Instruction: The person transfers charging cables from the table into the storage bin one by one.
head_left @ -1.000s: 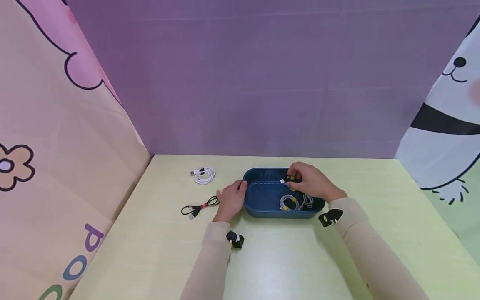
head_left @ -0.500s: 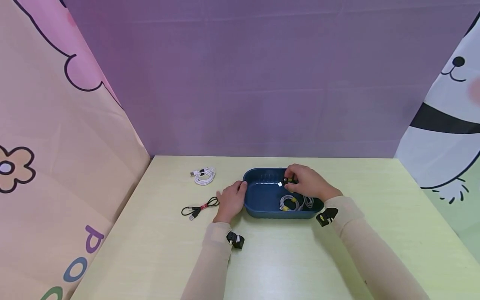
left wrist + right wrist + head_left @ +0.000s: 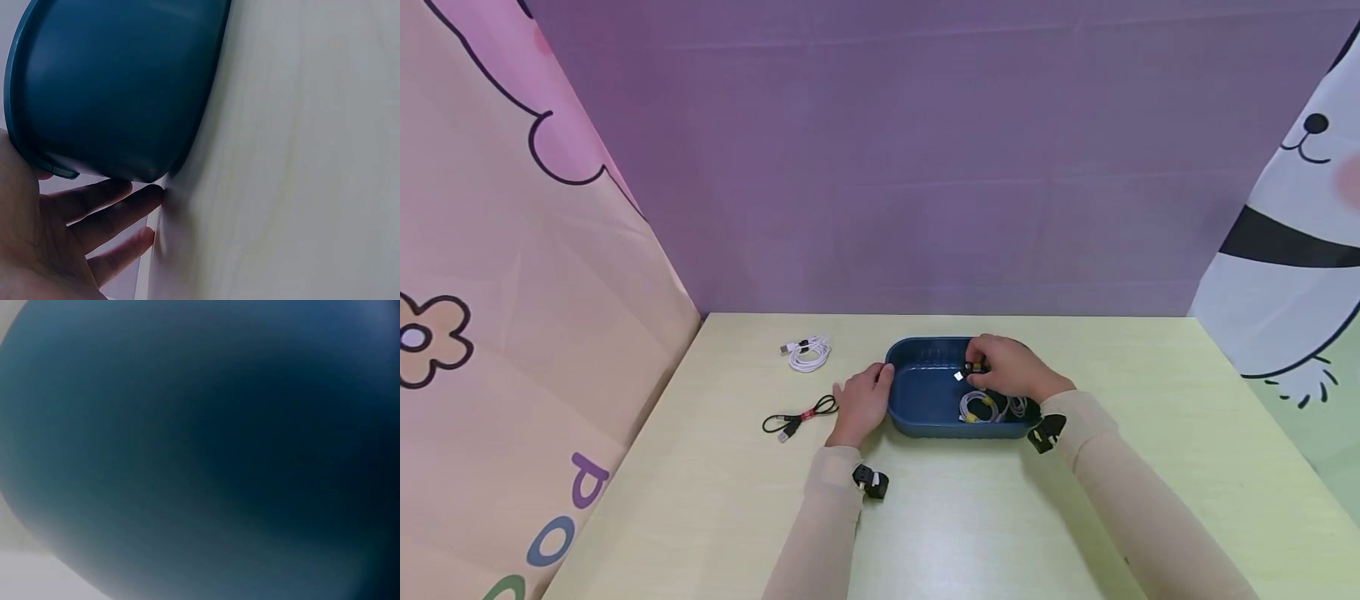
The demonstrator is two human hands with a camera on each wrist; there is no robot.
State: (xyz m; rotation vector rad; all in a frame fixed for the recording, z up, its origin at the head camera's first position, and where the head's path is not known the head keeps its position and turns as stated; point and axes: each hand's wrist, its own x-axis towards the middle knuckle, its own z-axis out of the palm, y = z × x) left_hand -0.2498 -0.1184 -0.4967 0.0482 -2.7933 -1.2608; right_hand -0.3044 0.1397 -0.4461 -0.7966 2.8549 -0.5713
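A blue plastic bin point(image 3: 925, 428) stands on the table. My left hand point(image 3: 861, 403) holds its left end, the thumb at the rim. In the left wrist view the fingers point(image 3: 115, 219) of that hand lie spread along the bin's outer wall. Over the bin's right half, my right hand point(image 3: 1011, 367) pinches a bundled black cable point(image 3: 968, 367) with a bright metal plug; the hand hides part of it. Below that hand, a whitish cable coil with yellow ties point(image 3: 977, 407) and another pale coil point(image 3: 1017, 406) lie inside the bin. The right wrist view shows only blurred blue bin wall point(image 3: 125, 444).
Left of the bin, a white coiled USB cable point(image 3: 808, 353) lies toward the back of the table point(image 3: 940, 517). Nearer, a black cable with a red tie point(image 3: 805, 412) lies beside my left hand. A purple cloth wall point(image 3: 880, 167) rises behind the table.
My right hand has moved slightly left and lower into the bin with the black cable. The left hand keeps its place at the bin's left end.
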